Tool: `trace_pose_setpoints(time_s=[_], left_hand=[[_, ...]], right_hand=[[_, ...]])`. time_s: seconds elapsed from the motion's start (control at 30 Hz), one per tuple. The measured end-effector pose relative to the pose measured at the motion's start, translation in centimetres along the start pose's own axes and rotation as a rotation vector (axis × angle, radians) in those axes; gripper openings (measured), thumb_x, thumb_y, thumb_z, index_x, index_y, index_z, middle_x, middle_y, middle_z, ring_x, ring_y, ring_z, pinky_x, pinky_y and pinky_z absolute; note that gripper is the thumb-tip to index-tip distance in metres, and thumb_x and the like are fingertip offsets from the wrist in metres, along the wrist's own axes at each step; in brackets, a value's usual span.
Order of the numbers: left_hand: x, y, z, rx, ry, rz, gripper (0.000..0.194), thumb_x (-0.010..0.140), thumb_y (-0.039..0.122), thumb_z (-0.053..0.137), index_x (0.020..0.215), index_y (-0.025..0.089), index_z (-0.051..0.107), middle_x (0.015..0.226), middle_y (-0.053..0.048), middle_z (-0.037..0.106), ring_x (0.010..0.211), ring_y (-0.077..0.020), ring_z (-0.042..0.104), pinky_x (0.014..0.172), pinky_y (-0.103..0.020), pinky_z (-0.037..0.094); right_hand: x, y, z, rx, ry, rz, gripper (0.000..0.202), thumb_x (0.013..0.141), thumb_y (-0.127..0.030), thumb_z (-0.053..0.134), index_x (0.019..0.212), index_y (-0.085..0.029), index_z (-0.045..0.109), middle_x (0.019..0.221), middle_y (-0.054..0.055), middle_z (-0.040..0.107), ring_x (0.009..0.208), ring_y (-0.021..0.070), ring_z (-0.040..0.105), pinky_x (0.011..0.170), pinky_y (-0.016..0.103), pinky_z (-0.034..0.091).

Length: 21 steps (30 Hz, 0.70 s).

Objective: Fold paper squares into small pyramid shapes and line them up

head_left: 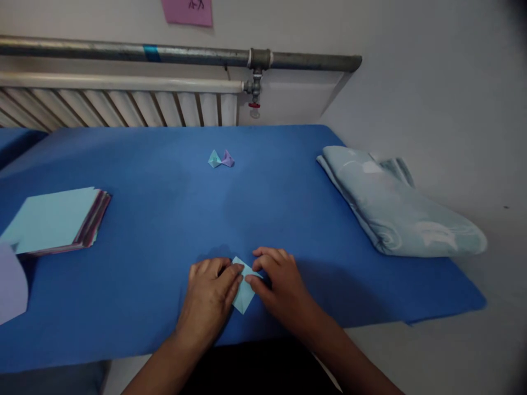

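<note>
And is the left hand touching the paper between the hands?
Touching: the head view shows the left hand with its fingertips lying over the paper.

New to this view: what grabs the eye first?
Probably the light-blue paper square at the near edge of the vivid blue surface, with the left hand and right hand at its sides. Beyond it, toward the far edge, sit a small teal folded piece and a purple one. A thick paper stack lies at image left.

Dim, soft light leaves blurred shadows on the blue surface [156,230]; right corners blacken.
</note>
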<state>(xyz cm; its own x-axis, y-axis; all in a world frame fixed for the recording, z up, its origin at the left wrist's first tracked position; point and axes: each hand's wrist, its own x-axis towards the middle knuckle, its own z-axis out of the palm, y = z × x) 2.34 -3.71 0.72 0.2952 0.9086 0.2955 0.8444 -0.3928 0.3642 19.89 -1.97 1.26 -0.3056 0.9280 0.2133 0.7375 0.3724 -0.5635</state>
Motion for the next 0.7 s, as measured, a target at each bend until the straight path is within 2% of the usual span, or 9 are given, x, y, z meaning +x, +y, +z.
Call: trace_pose_setpoints(time_s=[0.17, 0.47, 0.7], left_hand=[[0.0, -0.3, -0.3, -0.035, -0.044, 0.022, 0.021, 0.090, 0.027, 0.053, 0.108, 0.027, 0.064, 0.094, -0.004, 0.064, 0.085, -0.0196, 0.057, 0.074, -0.036, 0.039], [1.1, -1.1, -0.9, -0.101, -0.193, -0.001, 0.025, 0.085, 0.022, 0.060, 0.109, 0.031, 0.064, 0.089, 0.000, 0.062, 0.081, -0.0181, 0.054, 0.072, -0.034, 0.036], [0.9, -2.5, -1.5, -0.050, -0.215, 0.114, 0.030, 0.091, 0.020, 0.050, 0.114, 0.037, 0.061, 0.088, 0.000, 0.060, 0.079, -0.0167, 0.050, 0.072, -0.034, 0.032]], right_hand=[[0.1, -0.2, 0.6, -0.012, -0.010, 0.029, 0.007, 0.080, -0.026, 0.065, 0.082, -0.022, 0.058, 0.113, 0.007, 0.063, 0.103, 0.0261, 0.053, 0.084, 0.042, 0.038], [0.4, 0.3, -0.5, -0.069, -0.103, 0.039, 0.012, 0.079, -0.027, 0.066, 0.089, -0.024, 0.060, 0.128, 0.006, 0.056, 0.113, 0.0310, 0.046, 0.087, 0.047, 0.036], [0.4, 0.5, -1.2, -0.080, -0.150, 0.081, 0.012, 0.078, -0.027, 0.067, 0.089, -0.023, 0.062, 0.133, 0.008, 0.052, 0.119, 0.0335, 0.042, 0.092, 0.052, 0.034]])
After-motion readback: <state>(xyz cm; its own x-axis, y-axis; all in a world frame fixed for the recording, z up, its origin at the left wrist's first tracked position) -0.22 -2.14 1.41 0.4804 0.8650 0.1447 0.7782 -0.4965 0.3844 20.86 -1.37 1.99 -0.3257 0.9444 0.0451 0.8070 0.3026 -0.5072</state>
